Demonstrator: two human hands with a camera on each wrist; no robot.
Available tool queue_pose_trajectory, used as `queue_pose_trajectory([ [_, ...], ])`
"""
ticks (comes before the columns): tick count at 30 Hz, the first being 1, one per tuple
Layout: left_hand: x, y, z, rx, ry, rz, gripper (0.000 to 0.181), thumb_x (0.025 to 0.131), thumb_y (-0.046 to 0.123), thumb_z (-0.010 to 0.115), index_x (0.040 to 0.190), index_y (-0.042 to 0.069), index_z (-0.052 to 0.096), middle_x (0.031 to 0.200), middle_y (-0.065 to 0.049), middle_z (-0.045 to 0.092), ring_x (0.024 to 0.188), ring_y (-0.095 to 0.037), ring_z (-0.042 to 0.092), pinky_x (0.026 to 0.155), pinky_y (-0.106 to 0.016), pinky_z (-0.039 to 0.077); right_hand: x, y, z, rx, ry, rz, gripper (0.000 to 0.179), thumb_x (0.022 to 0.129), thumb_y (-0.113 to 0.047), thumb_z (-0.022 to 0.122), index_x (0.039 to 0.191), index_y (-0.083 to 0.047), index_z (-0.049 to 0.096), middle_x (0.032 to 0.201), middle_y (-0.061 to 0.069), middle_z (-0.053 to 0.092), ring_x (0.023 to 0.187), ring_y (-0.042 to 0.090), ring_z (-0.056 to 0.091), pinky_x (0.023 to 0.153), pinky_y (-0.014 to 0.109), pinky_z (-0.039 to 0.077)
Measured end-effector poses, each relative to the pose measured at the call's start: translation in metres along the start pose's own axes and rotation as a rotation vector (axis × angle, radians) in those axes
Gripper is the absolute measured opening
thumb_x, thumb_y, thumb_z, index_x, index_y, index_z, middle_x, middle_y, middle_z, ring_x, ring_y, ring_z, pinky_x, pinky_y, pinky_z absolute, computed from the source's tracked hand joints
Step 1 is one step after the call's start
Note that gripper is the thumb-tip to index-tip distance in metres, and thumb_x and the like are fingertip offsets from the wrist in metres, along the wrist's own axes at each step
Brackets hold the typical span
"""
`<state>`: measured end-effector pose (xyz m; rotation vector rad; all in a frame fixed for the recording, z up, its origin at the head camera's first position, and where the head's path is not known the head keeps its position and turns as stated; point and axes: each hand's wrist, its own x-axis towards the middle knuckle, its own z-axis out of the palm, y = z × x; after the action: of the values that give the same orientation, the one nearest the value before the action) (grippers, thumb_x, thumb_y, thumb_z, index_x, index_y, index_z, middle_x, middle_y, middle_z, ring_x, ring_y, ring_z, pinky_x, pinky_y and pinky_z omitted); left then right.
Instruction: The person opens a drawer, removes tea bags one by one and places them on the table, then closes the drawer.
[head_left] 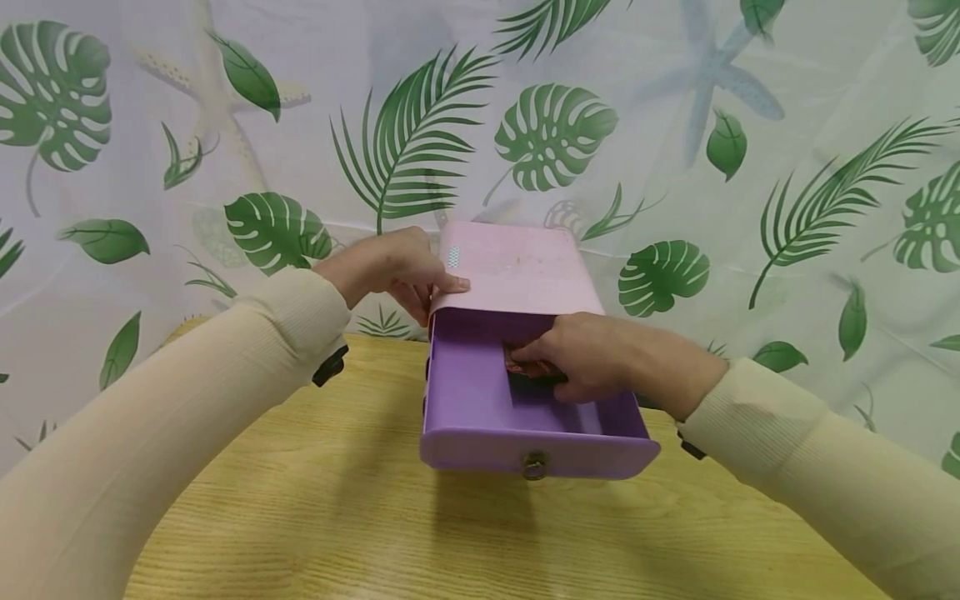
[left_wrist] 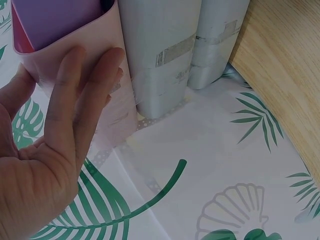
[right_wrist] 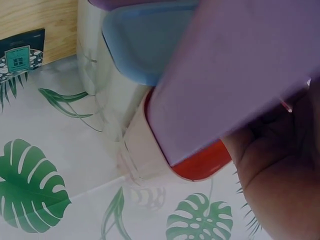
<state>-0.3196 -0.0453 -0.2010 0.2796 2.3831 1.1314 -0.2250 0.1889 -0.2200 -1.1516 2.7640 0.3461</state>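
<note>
While right hand (head_left: pixel 592 358) pinches dark packet (head_left: pixel 519 362), purple drawer (head_left: pixel 467 387) around its fingers, left hand (head_left: pixel 412 268) grips pink box (head_left: pixel 525 267) under thumb — drawer could tip if leaned on.

Head view is evenly lit; soft shadows are cast on counter (head_left: pixel 300 492) toward the camera. Wrist views are dimmer, greyed. In right wrist, drawer (right_wrist: pixel 235 75) is softly blurred, right hand (right_wrist: pixel 280 175) thrown into shade.

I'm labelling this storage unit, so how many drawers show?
3. The open purple drawer, with the right hand inside, is on top; the blue drawer is below it; the second purple drawer, mostly cut off in the right wrist view, is lowest. Others may be hidden.
</note>
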Motion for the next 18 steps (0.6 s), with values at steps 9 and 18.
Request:
queue_pose_trajectory([
  [9, -0.0001, -0.0009, -0.0008, 0.011, -0.002, -0.005, 0.041, 0.094, 0.030, 0.070, 0.109, -0.006, 0.059, 0.101, -0.026, 0.070, 0.067, -0.026, 0.074, 0.073, -0.038, 0.063, -0.0042, -0.0062, -0.0036, 0.009, -0.014, -0.010, 0.053, 0.079, -0.009, 0.074, 0.132, -0.013, 0.065, 0.082, -0.001, 0.067, 0.070, 0.011, 0.055, 0.076, 0.035, 0.056],
  [18, 0.0005, -0.0007, -0.0016, 0.002, 0.003, -0.001, 0.041, 0.094, 0.030, 0.071, 0.109, -0.007, 0.059, 0.099, -0.026, 0.070, 0.065, -0.025, 0.074, 0.074, -0.038, 0.063, -0.0105, -0.0077, -0.0038, -0.011, 0.186, -0.055, 0.036, 0.084, 0.000, 0.068, 0.118, -0.012, 0.073, 0.100, 0.000, 0.076, 0.079, 0.013, 0.069, 0.076, 0.035, 0.060],
])
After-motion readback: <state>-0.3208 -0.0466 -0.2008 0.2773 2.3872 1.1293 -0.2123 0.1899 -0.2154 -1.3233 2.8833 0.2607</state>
